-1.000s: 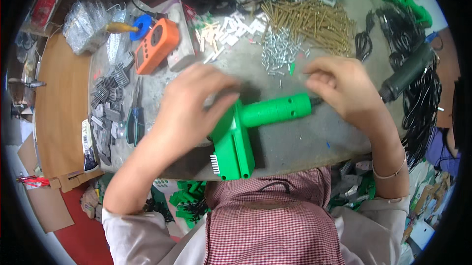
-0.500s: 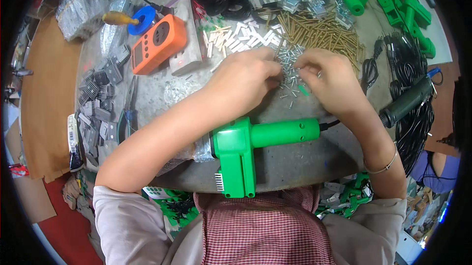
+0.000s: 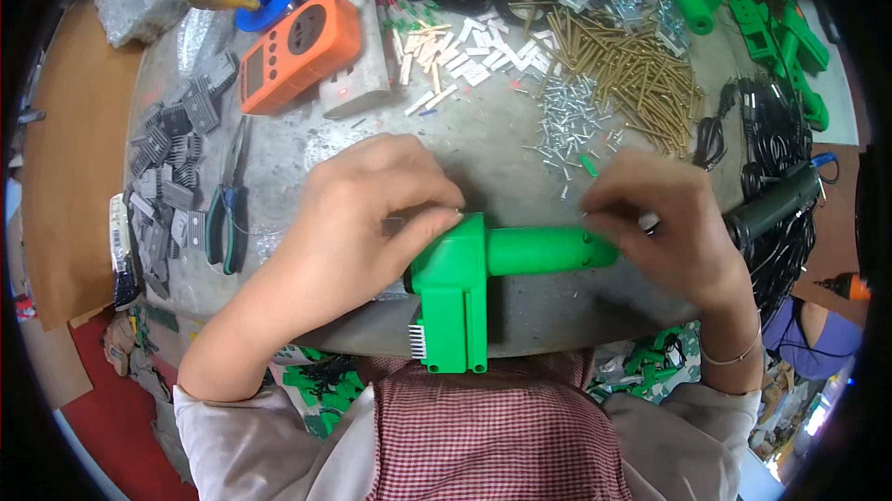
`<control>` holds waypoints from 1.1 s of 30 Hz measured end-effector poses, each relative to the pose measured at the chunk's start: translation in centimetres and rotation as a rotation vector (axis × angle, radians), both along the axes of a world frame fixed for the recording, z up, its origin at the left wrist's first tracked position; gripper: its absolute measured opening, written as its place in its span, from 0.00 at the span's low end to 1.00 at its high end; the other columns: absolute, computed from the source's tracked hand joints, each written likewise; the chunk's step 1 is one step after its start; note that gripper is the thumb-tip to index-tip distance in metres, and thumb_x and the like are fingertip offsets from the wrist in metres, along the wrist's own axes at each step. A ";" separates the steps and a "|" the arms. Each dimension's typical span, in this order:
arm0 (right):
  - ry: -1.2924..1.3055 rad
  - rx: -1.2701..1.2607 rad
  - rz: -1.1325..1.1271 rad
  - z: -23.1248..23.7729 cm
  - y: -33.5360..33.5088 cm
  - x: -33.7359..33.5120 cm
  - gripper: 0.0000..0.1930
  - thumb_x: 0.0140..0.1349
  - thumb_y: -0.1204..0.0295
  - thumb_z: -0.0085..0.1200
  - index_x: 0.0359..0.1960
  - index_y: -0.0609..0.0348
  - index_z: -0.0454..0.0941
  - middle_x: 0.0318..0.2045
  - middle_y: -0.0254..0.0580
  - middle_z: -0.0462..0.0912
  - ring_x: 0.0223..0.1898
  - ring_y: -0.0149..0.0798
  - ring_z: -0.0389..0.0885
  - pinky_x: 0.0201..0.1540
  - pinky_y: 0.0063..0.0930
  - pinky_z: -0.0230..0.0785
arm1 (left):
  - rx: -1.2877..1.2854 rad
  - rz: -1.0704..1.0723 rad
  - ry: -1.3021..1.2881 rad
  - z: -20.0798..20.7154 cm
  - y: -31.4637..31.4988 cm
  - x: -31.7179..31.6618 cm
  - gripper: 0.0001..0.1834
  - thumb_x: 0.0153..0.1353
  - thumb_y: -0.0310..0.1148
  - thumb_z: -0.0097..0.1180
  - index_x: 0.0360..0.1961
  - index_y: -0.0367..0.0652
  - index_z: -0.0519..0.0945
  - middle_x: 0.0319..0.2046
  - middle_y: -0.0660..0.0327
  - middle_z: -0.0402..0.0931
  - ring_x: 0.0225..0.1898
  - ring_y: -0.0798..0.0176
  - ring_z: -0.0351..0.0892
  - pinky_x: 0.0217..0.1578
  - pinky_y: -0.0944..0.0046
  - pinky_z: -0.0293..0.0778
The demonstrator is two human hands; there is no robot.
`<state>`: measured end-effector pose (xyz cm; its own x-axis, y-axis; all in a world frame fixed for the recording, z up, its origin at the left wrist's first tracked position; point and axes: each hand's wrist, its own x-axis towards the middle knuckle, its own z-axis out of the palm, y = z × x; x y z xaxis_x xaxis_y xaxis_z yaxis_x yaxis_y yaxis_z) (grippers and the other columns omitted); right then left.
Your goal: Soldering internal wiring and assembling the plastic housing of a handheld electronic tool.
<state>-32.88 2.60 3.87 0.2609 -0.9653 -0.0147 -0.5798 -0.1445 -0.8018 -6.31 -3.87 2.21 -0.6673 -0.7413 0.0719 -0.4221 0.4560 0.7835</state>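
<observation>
A green plastic tool housing (image 3: 453,269) with a round handle (image 3: 539,250) lies at the table's near edge, its grey-toothed end toward me. My left hand (image 3: 372,204) is closed in a pinch at the top edge of the housing's body; a tiny bright tip, seemingly a small screw, shows between thumb and forefinger. Above the handle's right end, my right hand (image 3: 660,217) pinches too, with a small silver screw showing faintly at its fingertips and another silver bit against the curled fingers. Beyond them lies a heap of small silver screws (image 3: 569,120).
Long brass-coloured screws (image 3: 632,73) and white sleeves (image 3: 483,50) lie at the back. An orange meter (image 3: 302,50), green-handled pliers (image 3: 223,222) and grey finned parts (image 3: 172,166) are at left. Black cables (image 3: 776,129) and a dark cylindrical tool (image 3: 771,204) are at right.
Both hands have left the silver screw heap and come nearer to me, the left to the housing's body, the right to its handle end. The view has shifted slightly.
</observation>
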 end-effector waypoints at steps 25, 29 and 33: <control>0.421 -0.162 0.184 1.1 3.9 1.3 0.09 0.53 0.80 0.61 0.37 0.62 0.78 0.31 0.46 0.77 0.29 0.49 0.80 0.30 0.38 0.73 | -0.532 -0.341 -0.148 -4.1 -4.2 -8.1 0.08 0.51 0.25 0.59 0.34 0.39 0.79 0.32 0.54 0.76 0.38 0.47 0.79 0.39 0.50 0.77; 0.528 -0.164 0.151 1.6 4.2 2.3 0.09 0.53 0.80 0.62 0.37 0.62 0.78 0.32 0.46 0.78 0.29 0.49 0.80 0.30 0.37 0.73 | -0.580 -0.379 -0.206 -3.5 -3.7 -8.7 0.07 0.51 0.25 0.59 0.33 0.40 0.79 0.32 0.54 0.77 0.38 0.47 0.79 0.37 0.51 0.77; 0.377 -0.182 0.048 1.6 4.3 1.3 0.08 0.52 0.81 0.61 0.35 0.61 0.78 0.33 0.47 0.81 0.28 0.44 0.81 0.29 0.33 0.74 | -0.604 -0.284 -0.188 -1.9 -3.5 -6.0 0.08 0.51 0.25 0.60 0.34 0.38 0.80 0.31 0.54 0.76 0.36 0.47 0.79 0.35 0.53 0.76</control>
